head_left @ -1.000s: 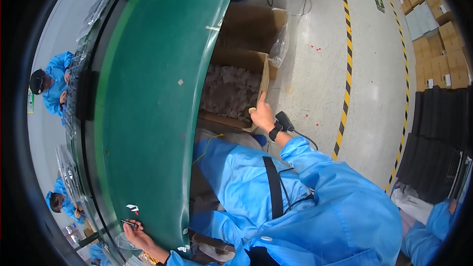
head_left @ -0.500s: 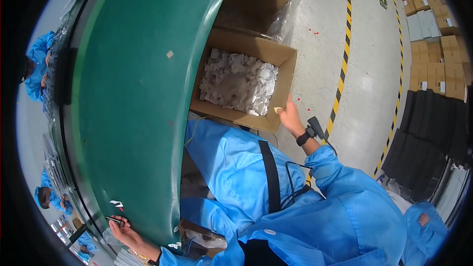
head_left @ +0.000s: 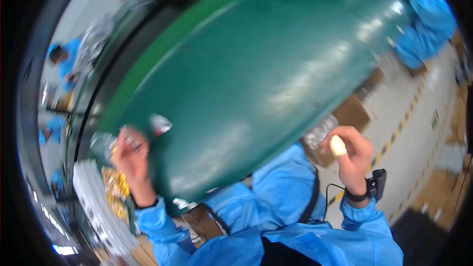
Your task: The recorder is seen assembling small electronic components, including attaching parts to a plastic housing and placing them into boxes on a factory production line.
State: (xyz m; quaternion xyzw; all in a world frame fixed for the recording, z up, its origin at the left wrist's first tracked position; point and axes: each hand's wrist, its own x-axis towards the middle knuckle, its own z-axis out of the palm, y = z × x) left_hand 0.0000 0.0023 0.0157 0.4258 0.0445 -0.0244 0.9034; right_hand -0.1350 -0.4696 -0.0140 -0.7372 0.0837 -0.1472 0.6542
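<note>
R hand (head_left: 351,153) pinching small pale piece (head_left: 337,145) at fingertips; L hand (head_left: 130,160) closed on blurred silvery item (head_left: 160,124), over green belt (head_left: 256,79).

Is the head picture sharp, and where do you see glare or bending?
Head view: strongly motion-blurred throughout; the left hand and right hand are smeared. White glare streaks lie on the green belt. Fisheye bends the belt's edges, and the rim is black.
</note>
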